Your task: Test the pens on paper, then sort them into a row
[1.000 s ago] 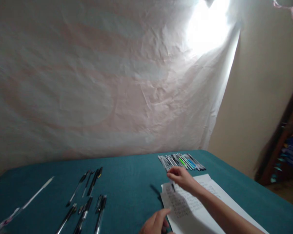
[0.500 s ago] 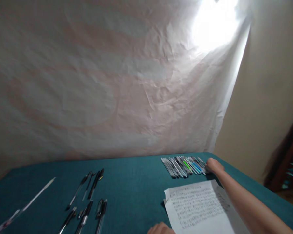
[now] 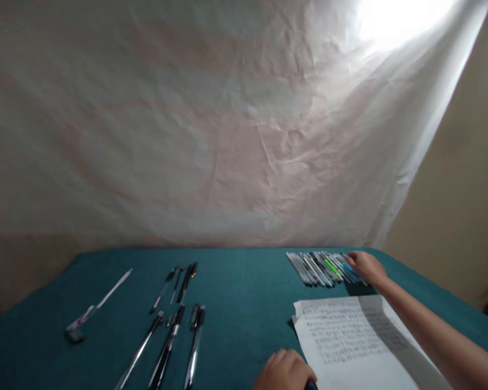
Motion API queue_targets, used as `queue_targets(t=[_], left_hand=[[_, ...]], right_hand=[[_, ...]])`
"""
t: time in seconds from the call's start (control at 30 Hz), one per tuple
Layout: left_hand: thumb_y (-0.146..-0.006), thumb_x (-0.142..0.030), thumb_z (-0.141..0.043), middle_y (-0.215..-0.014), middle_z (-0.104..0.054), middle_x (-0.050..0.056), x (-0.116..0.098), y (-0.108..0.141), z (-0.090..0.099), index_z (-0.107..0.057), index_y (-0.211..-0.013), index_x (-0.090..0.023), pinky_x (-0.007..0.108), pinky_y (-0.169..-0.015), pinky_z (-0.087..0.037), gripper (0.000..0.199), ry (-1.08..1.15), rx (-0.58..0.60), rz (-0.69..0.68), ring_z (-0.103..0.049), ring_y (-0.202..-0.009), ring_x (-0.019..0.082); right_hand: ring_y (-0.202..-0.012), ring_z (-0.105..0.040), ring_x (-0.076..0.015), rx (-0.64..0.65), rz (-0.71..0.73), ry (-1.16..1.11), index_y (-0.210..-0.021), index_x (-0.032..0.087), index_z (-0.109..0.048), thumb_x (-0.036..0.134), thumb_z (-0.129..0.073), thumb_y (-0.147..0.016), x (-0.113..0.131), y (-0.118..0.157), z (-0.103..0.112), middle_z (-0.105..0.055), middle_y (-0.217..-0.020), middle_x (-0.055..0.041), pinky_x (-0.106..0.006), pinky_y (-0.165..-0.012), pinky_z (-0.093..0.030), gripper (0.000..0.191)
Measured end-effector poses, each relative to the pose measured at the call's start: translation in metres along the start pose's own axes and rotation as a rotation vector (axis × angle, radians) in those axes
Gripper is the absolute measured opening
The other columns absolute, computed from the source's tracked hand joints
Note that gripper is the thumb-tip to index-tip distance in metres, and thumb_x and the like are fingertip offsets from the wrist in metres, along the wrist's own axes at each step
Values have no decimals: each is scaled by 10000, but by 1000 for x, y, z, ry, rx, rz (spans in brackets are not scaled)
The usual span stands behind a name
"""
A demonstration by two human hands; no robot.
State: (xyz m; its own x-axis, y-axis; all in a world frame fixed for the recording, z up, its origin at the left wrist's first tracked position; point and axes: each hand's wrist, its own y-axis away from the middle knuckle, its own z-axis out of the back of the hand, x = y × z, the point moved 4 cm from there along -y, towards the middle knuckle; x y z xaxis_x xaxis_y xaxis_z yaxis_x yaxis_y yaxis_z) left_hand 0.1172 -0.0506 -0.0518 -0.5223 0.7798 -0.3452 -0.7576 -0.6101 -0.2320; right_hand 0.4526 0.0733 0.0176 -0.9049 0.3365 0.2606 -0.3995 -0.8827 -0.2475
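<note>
A row of many pens lies side by side at the back right of the green table. My right hand is at the right end of this row, its fingers curled down over the last pens; what they pinch is too small to tell. Near the bottom edge, my left hand is curled beside the paper's left edge, with the end of a dark object showing at its fingers. Handwritten sheets of paper lie between my hands, with the shadow of my right arm across them.
Several dark and clear pens lie apart on the left half of the green table, some with caps beside them. Farther left is a thin white stick-like item. A wrinkled pale sheet hangs behind.
The view has turned right, and more of my left hand shows, now with a dark object's end at its fingers. My right hand has shifted slightly onto the row's right end.
</note>
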Motion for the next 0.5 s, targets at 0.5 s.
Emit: queue_targets(t=[0.5], left_hand=[[-757, -226, -503, -867, -652, 172, 59, 41, 170, -649, -849, -105, 321, -701, -467, 211, -352, 207, 642, -614, -836, 270]], right_hand=[[-762, -574, -151, 357, 828, -356, -950, 232, -585, 207, -424, -790, 259, 229, -17, -583, -860, -35, -234, -673, -414, 229]])
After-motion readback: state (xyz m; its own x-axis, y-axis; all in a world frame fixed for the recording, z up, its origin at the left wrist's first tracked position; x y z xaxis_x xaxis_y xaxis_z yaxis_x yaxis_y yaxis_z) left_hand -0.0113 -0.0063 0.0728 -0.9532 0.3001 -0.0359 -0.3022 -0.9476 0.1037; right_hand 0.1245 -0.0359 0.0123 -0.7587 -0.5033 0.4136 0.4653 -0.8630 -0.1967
